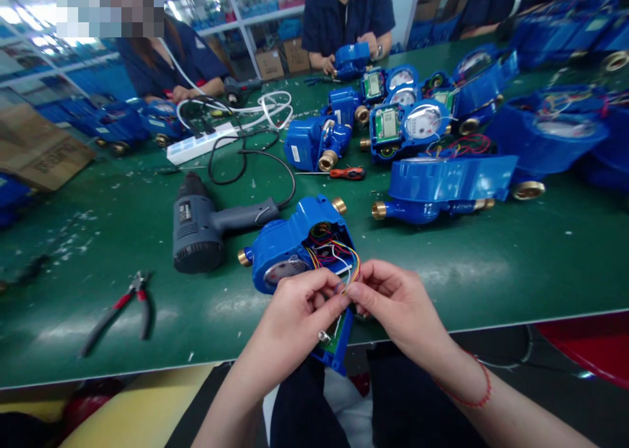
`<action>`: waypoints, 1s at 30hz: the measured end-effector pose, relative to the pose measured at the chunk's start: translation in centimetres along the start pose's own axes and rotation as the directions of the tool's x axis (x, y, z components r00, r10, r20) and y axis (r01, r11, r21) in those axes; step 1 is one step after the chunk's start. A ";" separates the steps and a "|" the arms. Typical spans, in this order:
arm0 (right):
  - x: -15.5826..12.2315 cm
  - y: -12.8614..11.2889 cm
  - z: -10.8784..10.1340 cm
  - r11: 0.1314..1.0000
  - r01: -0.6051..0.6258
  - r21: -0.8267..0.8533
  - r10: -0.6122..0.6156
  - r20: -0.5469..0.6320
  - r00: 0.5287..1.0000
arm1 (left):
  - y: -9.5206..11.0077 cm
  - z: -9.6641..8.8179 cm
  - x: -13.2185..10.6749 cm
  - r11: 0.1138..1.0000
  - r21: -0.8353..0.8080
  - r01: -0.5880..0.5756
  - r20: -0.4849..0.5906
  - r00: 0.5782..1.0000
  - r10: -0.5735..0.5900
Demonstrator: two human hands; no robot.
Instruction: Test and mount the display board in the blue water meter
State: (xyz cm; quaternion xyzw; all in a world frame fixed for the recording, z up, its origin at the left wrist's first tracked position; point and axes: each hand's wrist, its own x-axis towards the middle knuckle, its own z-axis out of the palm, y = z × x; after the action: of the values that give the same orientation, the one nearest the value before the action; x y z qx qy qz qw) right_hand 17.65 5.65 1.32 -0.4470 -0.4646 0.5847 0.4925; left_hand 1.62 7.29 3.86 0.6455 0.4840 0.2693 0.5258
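Observation:
My left hand [307, 307] and my right hand [393, 297] meet at the table's front edge, both closed in a pinch on thin coloured wires [354, 264]. These wires, red, yellow, blue and white, come out of the opened housing of a blue water meter [285, 238] with brass pipe ends. Its round dial is partly covered by my left hand. Below my fingers hangs a blue cover [338, 356] with a green circuit board [333, 340], jutting past the table edge. The wire ends between my fingertips are hidden.
Left of the meter lies a grey heat gun [196, 228], with cutting pliers [120, 310] nearer the edge. Behind are an orange screwdriver [348, 173], a white power strip [201, 143] and several blue meters [442, 186]. Co-workers [346, 16] sit across the green table [457, 264].

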 end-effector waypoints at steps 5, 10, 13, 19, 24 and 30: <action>-0.2 0.2 -0.3 0.999 0.033 0.026 -0.036 0.091 0.995 | -0.2 -0.2 -0.1 0.997 0.036 -0.074 -0.023 0.997 0.075; -0.3 -0.7 -0.5 0.972 0.179 -0.153 -0.164 0.102 0.981 | 0.6 -0.9 -0.1 0.904 0.245 -0.351 -0.069 0.923 0.378; -0.3 -1.3 -0.4 0.940 0.242 -0.239 -0.220 0.114 0.969 | 0.8 -1.0 0.1 0.925 0.172 -0.339 -0.057 0.934 0.353; -0.2 -0.7 -0.4 0.980 0.133 -0.146 -0.126 0.054 0.991 | 0.4 -0.2 0.3 0.969 0.087 -0.232 -0.189 0.951 0.244; 0.0 -0.8 -0.1 0.973 0.159 -0.168 -0.149 0.072 0.986 | 0.4 0.1 0.3 0.984 0.000 -0.181 -0.189 0.966 0.178; 0.0 -0.7 0.2 0.986 0.119 -0.114 -0.110 0.076 0.991 | 0.6 0.1 0.3 0.973 0.107 -0.206 -0.188 0.957 0.223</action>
State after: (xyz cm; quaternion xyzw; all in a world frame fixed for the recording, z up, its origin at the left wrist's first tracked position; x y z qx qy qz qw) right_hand 17.56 5.70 2.03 -0.4274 -0.5403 0.5420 0.4814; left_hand 2.00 7.52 4.40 0.6862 0.4723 0.3667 0.4142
